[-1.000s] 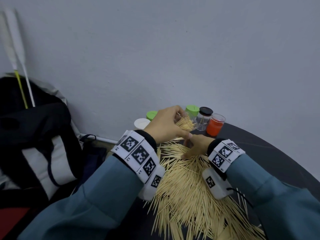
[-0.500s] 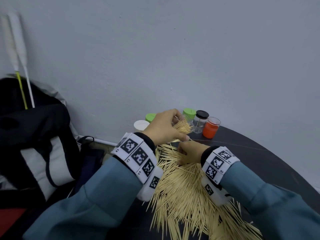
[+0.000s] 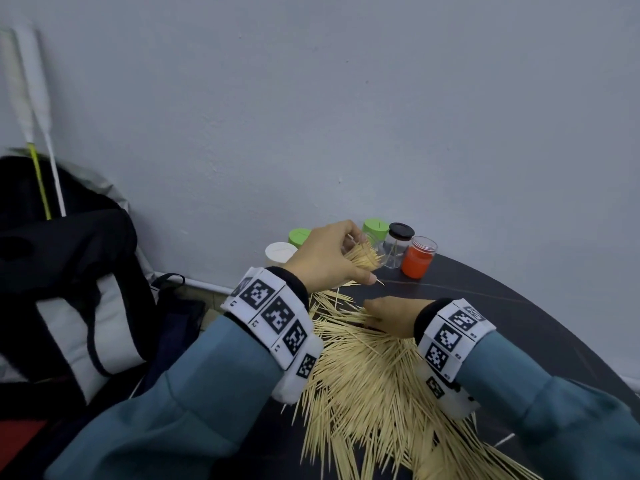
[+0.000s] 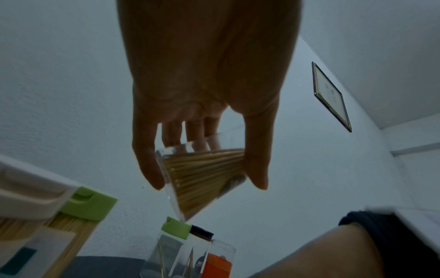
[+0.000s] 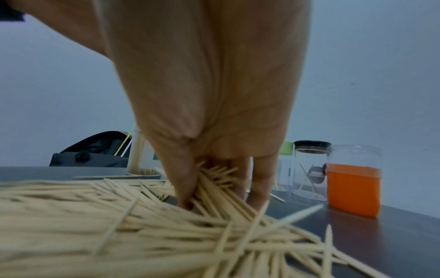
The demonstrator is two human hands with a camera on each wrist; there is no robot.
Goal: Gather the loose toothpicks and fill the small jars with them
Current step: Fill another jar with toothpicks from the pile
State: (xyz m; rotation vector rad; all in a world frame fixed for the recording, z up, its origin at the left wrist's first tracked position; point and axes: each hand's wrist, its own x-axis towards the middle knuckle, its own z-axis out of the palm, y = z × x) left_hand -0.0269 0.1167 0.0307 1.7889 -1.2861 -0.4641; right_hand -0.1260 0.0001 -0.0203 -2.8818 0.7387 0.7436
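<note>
The right hand (image 3: 391,315) has dropped from the mouth of the clear jar (image 4: 202,180) back to the heap of loose toothpicks (image 3: 374,382) on the dark tabletop (image 3: 519,327), and its fingers (image 5: 183,180) now pinch a fresh bunch. The left hand (image 3: 329,256) still grips that jar, tilted above the heap and already holding many picks. 1 load seems delivered, with the heap still large and the black-lidded jar (image 3: 398,245) nearly empty.

Toothpick heap (image 3: 374,393) cut off below
</note>
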